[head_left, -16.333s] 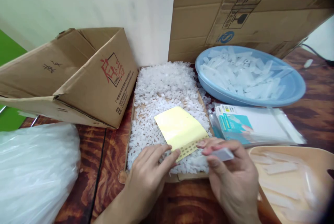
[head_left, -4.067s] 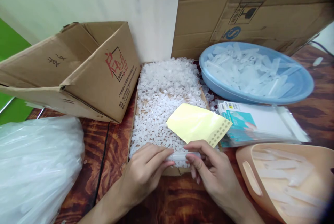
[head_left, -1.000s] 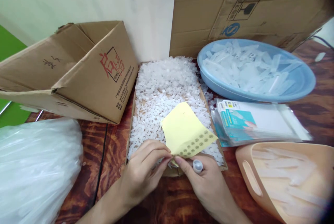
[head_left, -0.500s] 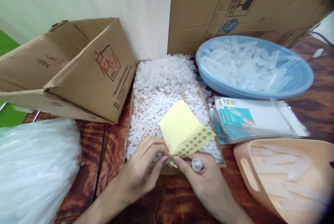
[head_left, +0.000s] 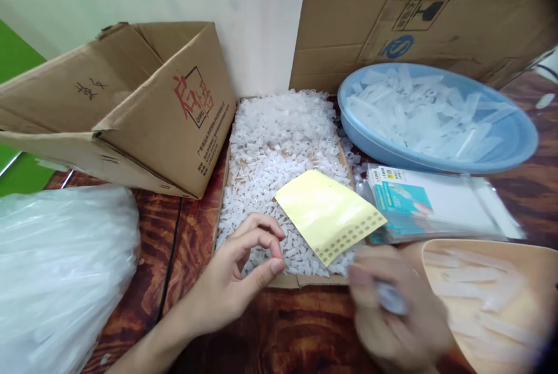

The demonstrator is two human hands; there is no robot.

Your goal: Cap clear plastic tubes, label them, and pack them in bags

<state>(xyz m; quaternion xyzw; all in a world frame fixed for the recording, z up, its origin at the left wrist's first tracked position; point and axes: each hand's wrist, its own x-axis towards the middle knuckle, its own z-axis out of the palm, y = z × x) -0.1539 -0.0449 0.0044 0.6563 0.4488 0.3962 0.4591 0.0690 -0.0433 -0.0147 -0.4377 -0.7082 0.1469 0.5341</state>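
Observation:
My left hand (head_left: 235, 275) hovers over the front left of the tray of small white plastic caps (head_left: 261, 167). Its fingers are curled, thumb and fingertips apart, and I see nothing between them. My right hand (head_left: 396, 310), smeared by motion, is closed around a small translucent tube (head_left: 391, 297), whose round end shows in the fist. Between the hands, a yellow sticker sheet (head_left: 322, 205) rests on the caps, with rows of small round dark stickers along its near right edge. Neither hand touches the sheet.
At the back right stands a blue basin (head_left: 370, 144) of clear plastic tubes. Printed packets in plastic sleeves (head_left: 449, 205) lie below it, and a peach basket (head_left: 457, 333) sits nearer. An open cardboard box (head_left: 161, 129) and a filled clear plastic bag (head_left: 65, 281) occupy the left.
Both hands have let go of the sticker sheet, which now lies on the caps. My right hand has moved right with the tube, while my left hand's fingers have come apart.

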